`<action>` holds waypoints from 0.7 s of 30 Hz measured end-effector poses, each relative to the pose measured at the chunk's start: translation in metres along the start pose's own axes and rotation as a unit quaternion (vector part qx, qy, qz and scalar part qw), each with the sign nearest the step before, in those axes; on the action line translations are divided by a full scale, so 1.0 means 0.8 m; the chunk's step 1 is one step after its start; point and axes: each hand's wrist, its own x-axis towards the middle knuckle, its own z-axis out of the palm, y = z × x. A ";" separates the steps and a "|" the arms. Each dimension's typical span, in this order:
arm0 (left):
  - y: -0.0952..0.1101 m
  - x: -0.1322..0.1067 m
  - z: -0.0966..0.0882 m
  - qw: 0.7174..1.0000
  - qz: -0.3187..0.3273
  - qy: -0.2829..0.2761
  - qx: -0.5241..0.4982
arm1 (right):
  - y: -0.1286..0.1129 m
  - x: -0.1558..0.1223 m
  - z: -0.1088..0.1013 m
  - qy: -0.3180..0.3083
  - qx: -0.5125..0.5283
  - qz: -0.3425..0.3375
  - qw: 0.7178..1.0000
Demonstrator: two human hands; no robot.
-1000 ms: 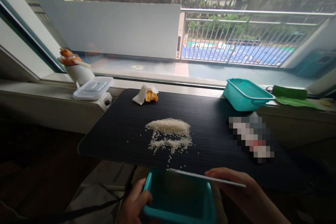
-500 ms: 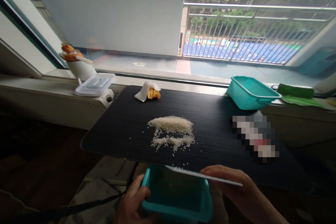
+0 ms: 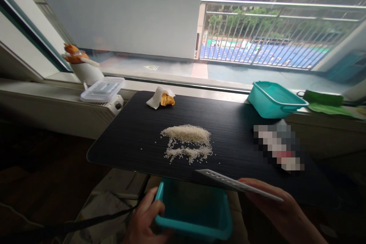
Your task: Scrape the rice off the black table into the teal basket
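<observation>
Left hand (image 3: 147, 217) has the tub (image 3: 197, 226) by its rim, right hand (image 3: 270, 195) grips a white scraper (image 3: 221, 178), but plenty of rice (image 3: 187, 134) is still on the table (image 3: 122, 137) and the tub's too dark to check.

Coarse squares are covering one object (image 3: 277, 146) on the dark table (image 3: 122, 141). The bottom edge is cutting the left hand (image 3: 144, 217), and shadow is hiding the teal box's (image 3: 194, 229) floor.
</observation>
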 end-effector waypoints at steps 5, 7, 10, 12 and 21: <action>0.000 0.005 -0.003 1.000 0.026 -0.013 0.003 | -0.018 0.005 0.016 -0.083 0.029 -0.028 0.996; -0.007 0.003 -0.003 1.000 0.025 0.010 -0.001 | -0.033 0.018 0.035 -0.068 0.033 -0.045 0.996; -0.021 -0.003 -0.008 0.998 0.013 0.059 0.003 | -0.057 0.050 0.078 -0.079 0.026 -0.068 0.994; -0.031 -0.009 -0.016 0.996 -0.002 0.093 0.011 | -0.072 0.075 0.113 -0.087 0.030 -0.104 0.990; -0.080 -0.031 -0.065 0.977 -0.032 0.179 0.109 | -0.094 0.141 0.196 -0.109 0.010 -0.163 0.981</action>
